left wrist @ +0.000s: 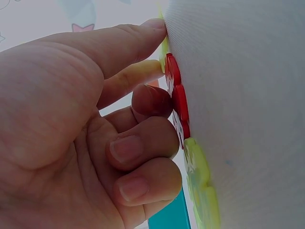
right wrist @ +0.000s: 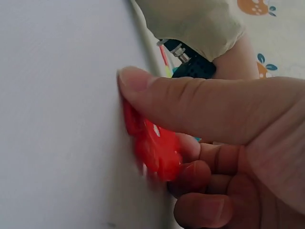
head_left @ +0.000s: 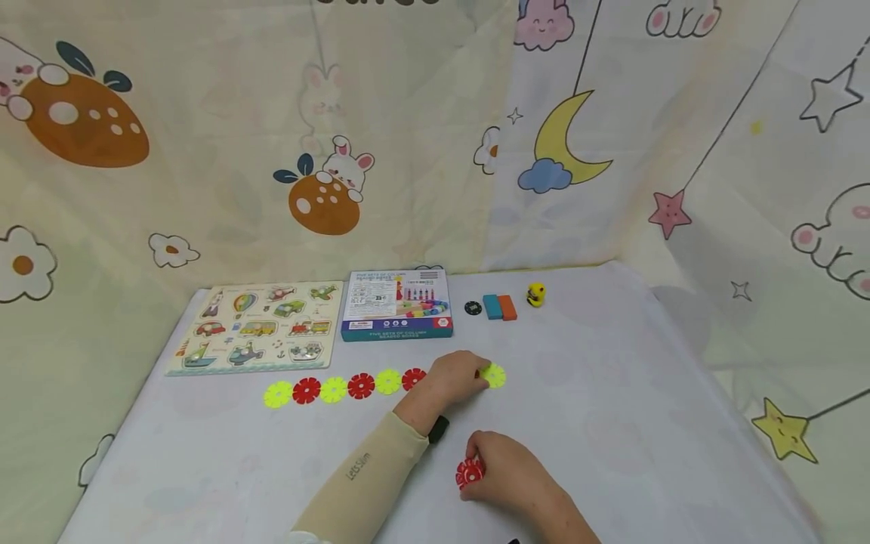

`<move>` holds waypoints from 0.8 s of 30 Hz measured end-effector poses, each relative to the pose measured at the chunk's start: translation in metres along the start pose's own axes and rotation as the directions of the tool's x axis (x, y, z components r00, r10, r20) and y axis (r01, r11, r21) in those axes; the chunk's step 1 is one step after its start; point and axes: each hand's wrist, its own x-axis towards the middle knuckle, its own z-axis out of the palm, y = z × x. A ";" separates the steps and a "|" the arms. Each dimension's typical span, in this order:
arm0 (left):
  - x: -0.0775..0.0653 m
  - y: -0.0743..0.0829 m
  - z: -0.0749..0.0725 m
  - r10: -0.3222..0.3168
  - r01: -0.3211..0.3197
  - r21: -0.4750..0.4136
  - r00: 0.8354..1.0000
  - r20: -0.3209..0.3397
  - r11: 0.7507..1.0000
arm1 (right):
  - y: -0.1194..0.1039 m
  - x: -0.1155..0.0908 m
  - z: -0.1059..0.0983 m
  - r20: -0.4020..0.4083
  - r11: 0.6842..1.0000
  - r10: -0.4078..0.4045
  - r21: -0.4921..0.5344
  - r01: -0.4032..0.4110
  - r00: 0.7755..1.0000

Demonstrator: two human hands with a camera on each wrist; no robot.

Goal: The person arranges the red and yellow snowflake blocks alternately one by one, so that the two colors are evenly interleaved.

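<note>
Toward the middle of the table, a row of flower-shaped plastic discs alternates between yellow-green and red. My left hand [head_left: 462, 375] reaches over the row and pinches the yellow-green disc [head_left: 495, 375] at its right end between thumb and index finger. The other fingers curl near a red disc [left wrist: 181, 102], seen edge-on in the left wrist view. Closer to the front, my right hand [head_left: 510, 472] pinches a red flower disc [head_left: 469, 474] between thumb and fingers, just over the cloth. Whether a second red disc lies with it, I cannot tell.
Behind the row lie a vehicle puzzle board [head_left: 258, 326] and a flat beaded-toy box [head_left: 397, 305]. To their right are a small black disc [head_left: 473, 307], a blue block [head_left: 492, 307], an orange block [head_left: 507, 307] and a yellow-and-black toy [head_left: 536, 294]. A printed curtain hangs behind.
</note>
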 end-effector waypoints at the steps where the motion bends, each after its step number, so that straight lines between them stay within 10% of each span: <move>1: 0.000 0.000 0.000 0.000 0.000 0.000 1.000 -0.001 1.000 | -0.001 0.000 0.000 0.003 1.000 0.007 0.008 -0.007 1.000; 14: -0.001 -0.002 0.000 0.010 -0.010 0.000 1.000 -0.008 1.000 | -0.026 -0.013 -0.058 0.175 0.962 -0.070 0.273 0.020 0.982; 24: 0.000 -0.003 0.000 -0.012 0.012 -0.058 1.000 0.004 0.998 | -0.028 -0.021 -0.137 0.040 0.945 -0.188 0.280 0.170 0.981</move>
